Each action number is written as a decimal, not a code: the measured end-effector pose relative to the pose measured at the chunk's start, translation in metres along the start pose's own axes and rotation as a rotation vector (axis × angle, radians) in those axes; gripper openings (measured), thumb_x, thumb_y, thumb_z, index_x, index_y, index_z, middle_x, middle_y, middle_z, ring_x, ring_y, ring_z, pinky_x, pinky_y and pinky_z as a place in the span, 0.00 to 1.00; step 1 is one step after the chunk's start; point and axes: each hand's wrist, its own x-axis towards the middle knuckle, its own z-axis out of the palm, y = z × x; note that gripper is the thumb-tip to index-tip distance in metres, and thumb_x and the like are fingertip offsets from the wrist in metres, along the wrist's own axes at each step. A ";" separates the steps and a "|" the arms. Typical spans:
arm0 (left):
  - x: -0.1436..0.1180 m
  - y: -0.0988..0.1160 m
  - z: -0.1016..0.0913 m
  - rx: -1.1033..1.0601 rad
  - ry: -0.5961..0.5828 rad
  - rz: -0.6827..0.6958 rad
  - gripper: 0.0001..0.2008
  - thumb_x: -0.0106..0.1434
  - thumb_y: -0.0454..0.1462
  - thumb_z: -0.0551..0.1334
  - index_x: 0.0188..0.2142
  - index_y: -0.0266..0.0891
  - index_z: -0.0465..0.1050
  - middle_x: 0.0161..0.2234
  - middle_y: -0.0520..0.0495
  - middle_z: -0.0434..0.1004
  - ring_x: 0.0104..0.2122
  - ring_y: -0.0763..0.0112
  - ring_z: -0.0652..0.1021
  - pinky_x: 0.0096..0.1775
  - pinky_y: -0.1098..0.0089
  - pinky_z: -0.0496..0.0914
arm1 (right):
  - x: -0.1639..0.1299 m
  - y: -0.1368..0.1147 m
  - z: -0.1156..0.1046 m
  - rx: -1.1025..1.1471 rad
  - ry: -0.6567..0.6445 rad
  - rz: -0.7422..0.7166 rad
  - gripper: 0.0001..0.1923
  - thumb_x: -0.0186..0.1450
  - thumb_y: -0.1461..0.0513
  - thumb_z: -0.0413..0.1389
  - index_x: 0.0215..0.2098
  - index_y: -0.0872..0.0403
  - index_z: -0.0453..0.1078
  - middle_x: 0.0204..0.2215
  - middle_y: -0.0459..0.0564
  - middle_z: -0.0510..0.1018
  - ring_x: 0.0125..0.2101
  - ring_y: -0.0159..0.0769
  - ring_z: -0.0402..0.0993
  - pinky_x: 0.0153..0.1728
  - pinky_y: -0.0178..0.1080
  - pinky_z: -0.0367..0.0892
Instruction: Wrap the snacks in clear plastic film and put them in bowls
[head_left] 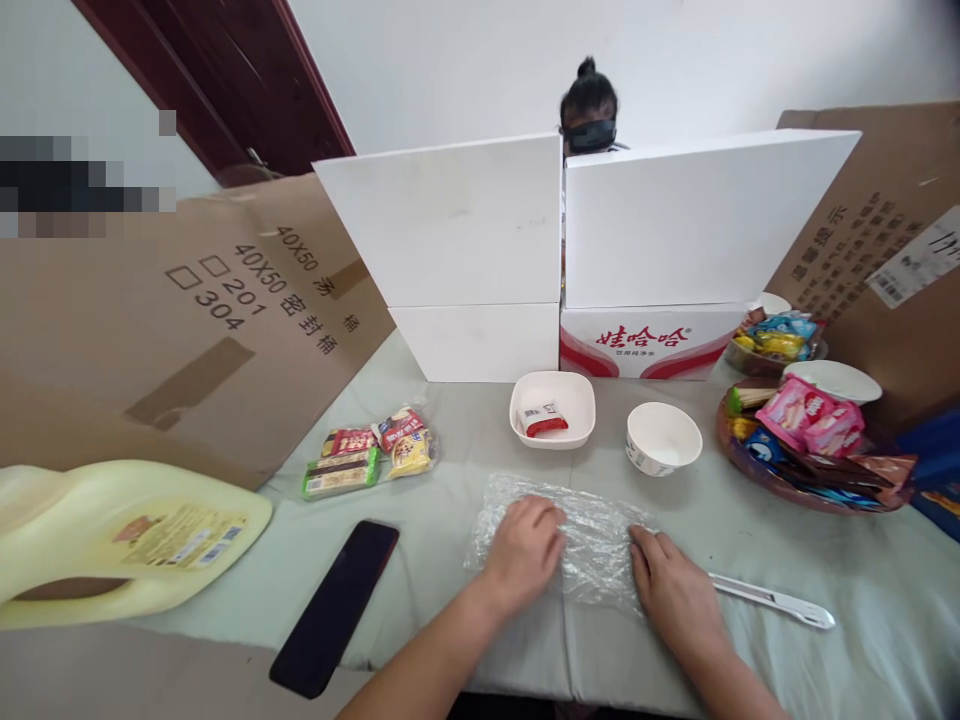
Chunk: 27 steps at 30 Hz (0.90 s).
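Observation:
A crumpled clear plastic bag lies flat on the cloth in front of me. My left hand rests on its left half, fingers curled in and closed on the film. At the bag's right edge, my right hand has its fingers bent together over the plastic; the thumb is mostly hidden. A white utility knife lies just right of that hand, its left end near the wrist. Beyond the bag stand a square white bowl with a small red-and-white packet in it and a round white paper bowl.
Left are several snack packets, a black phone and a large yellow bottle on its side. A purple basket of snacks stands right. White boxes form a barrier, with a person behind. Cardboard flanks the table.

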 end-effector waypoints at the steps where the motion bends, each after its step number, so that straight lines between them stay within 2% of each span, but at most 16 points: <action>1: 0.001 0.006 0.005 -0.020 -0.080 0.065 0.20 0.66 0.42 0.59 0.56 0.44 0.67 0.56 0.42 0.70 0.57 0.54 0.68 0.56 0.52 0.63 | 0.000 0.002 -0.002 -0.009 -0.008 -0.004 0.15 0.71 0.60 0.41 0.48 0.52 0.68 0.33 0.49 0.78 0.30 0.35 0.76 0.27 0.36 0.67; 3: 0.000 0.011 0.016 -0.012 -0.197 0.103 0.34 0.63 0.51 0.61 0.65 0.47 0.55 0.65 0.43 0.56 0.65 0.47 0.54 0.61 0.43 0.53 | 0.003 0.006 -0.009 -0.047 -0.013 -0.001 0.15 0.71 0.59 0.43 0.47 0.52 0.69 0.33 0.51 0.77 0.31 0.38 0.75 0.30 0.38 0.67; 5: -0.001 0.012 0.025 0.009 -0.268 0.075 0.41 0.61 0.57 0.59 0.67 0.49 0.47 0.69 0.43 0.46 0.67 0.43 0.44 0.61 0.38 0.45 | 0.008 0.008 -0.018 -0.096 0.023 0.030 0.16 0.70 0.57 0.45 0.47 0.55 0.71 0.35 0.55 0.77 0.35 0.44 0.74 0.35 0.44 0.68; 8: -0.002 0.013 0.030 0.024 -0.331 0.029 0.42 0.61 0.58 0.58 0.68 0.49 0.43 0.70 0.44 0.40 0.67 0.43 0.40 0.62 0.37 0.39 | 0.019 0.001 -0.026 -0.079 0.102 -0.001 0.19 0.68 0.55 0.47 0.50 0.57 0.70 0.46 0.60 0.75 0.46 0.50 0.70 0.47 0.51 0.65; 12: -0.003 0.008 0.026 0.031 -0.343 0.008 0.41 0.62 0.60 0.55 0.68 0.51 0.43 0.70 0.47 0.38 0.68 0.46 0.41 0.63 0.40 0.40 | 0.023 -0.018 -0.009 -0.015 0.026 -0.303 0.29 0.67 0.50 0.48 0.61 0.56 0.61 0.59 0.57 0.67 0.61 0.49 0.57 0.59 0.52 0.52; 14: -0.007 -0.008 0.021 0.063 -0.329 -0.041 0.41 0.62 0.61 0.54 0.68 0.50 0.45 0.70 0.46 0.40 0.68 0.47 0.43 0.63 0.41 0.41 | 0.017 -0.021 0.005 -0.023 -0.021 -0.343 0.33 0.67 0.47 0.48 0.64 0.57 0.57 0.63 0.56 0.61 0.64 0.50 0.51 0.61 0.54 0.47; 17: -0.023 -0.047 0.013 0.177 -0.245 -0.251 0.35 0.66 0.55 0.53 0.67 0.45 0.49 0.69 0.42 0.42 0.67 0.47 0.46 0.62 0.41 0.44 | 0.009 -0.017 0.020 -0.019 -0.071 -0.279 0.35 0.67 0.47 0.46 0.66 0.55 0.53 0.66 0.54 0.56 0.66 0.49 0.44 0.62 0.55 0.42; 19: -0.037 -0.069 0.008 0.244 -0.157 -0.377 0.33 0.68 0.51 0.52 0.67 0.39 0.51 0.68 0.37 0.45 0.67 0.46 0.48 0.61 0.42 0.48 | 0.006 -0.014 0.024 0.001 -0.101 -0.258 0.35 0.67 0.47 0.46 0.67 0.55 0.52 0.66 0.54 0.55 0.67 0.48 0.42 0.63 0.56 0.41; 21: -0.049 -0.078 0.003 0.271 -0.055 -0.408 0.31 0.68 0.48 0.53 0.65 0.35 0.55 0.67 0.33 0.49 0.66 0.43 0.50 0.60 0.42 0.53 | 0.007 -0.014 0.021 0.027 -0.121 -0.251 0.35 0.67 0.47 0.47 0.66 0.54 0.54 0.66 0.55 0.56 0.66 0.50 0.44 0.62 0.58 0.43; 22: -0.054 -0.076 0.000 0.262 -0.014 -0.371 0.29 0.68 0.47 0.53 0.64 0.34 0.57 0.66 0.32 0.52 0.66 0.43 0.51 0.59 0.42 0.55 | 0.008 -0.015 0.017 0.041 -0.125 -0.245 0.34 0.67 0.46 0.47 0.66 0.54 0.55 0.65 0.56 0.57 0.66 0.52 0.45 0.61 0.59 0.45; 24: -0.062 -0.065 -0.009 0.197 0.008 -0.196 0.24 0.68 0.43 0.53 0.60 0.35 0.62 0.63 0.34 0.59 0.65 0.47 0.56 0.59 0.46 0.59 | 0.008 -0.016 0.004 0.080 -0.117 -0.241 0.33 0.66 0.46 0.49 0.64 0.53 0.58 0.65 0.56 0.58 0.65 0.54 0.47 0.59 0.59 0.49; 27: -0.068 -0.043 -0.024 0.073 -0.100 0.101 0.17 0.65 0.38 0.58 0.54 0.40 0.69 0.58 0.39 0.67 0.62 0.53 0.62 0.58 0.51 0.63 | 0.000 -0.013 -0.020 0.182 -0.118 -0.308 0.30 0.66 0.47 0.51 0.62 0.49 0.61 0.64 0.54 0.59 0.64 0.51 0.50 0.58 0.54 0.56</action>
